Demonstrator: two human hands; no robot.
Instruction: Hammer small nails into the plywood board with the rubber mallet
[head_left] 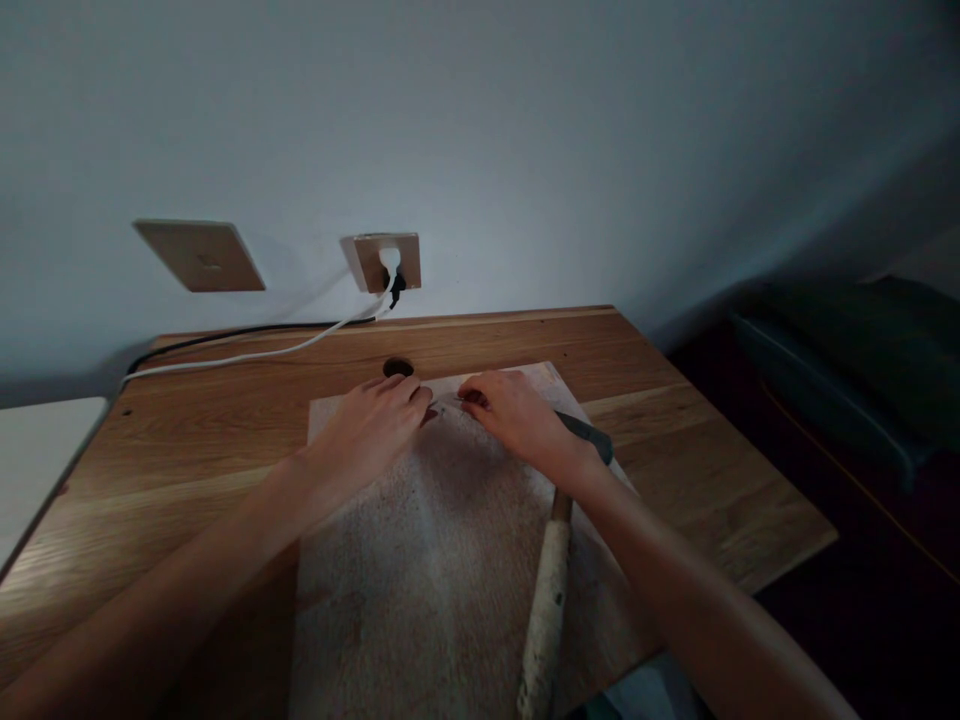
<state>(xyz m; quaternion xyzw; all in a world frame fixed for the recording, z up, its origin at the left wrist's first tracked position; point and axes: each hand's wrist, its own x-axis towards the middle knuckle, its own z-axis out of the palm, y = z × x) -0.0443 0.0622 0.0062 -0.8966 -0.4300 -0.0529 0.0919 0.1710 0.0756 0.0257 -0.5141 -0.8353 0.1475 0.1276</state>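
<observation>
My left hand [382,415] is at the far end of a worn wooden board [405,590], its fingers curled together. Facing it across a small gap is my right hand [514,410], with thumb and fingertips pinched. Something thin and pale seems to lie between the two sets of fingertips, but it is too small and dim to name. A hammer [545,610] with a worn pale handle lies on the board, partly hidden beneath my right forearm; its dark head [592,437] shows beyond the wrist.
The board rests on a wooden table [697,470] against a wall. A round cable hole [397,367] is just beyond the board. White and black cables [255,357] run leftward from a wall socket [375,262]. A white surface [45,450] adjoins at left; dark cushions [840,370] are at right.
</observation>
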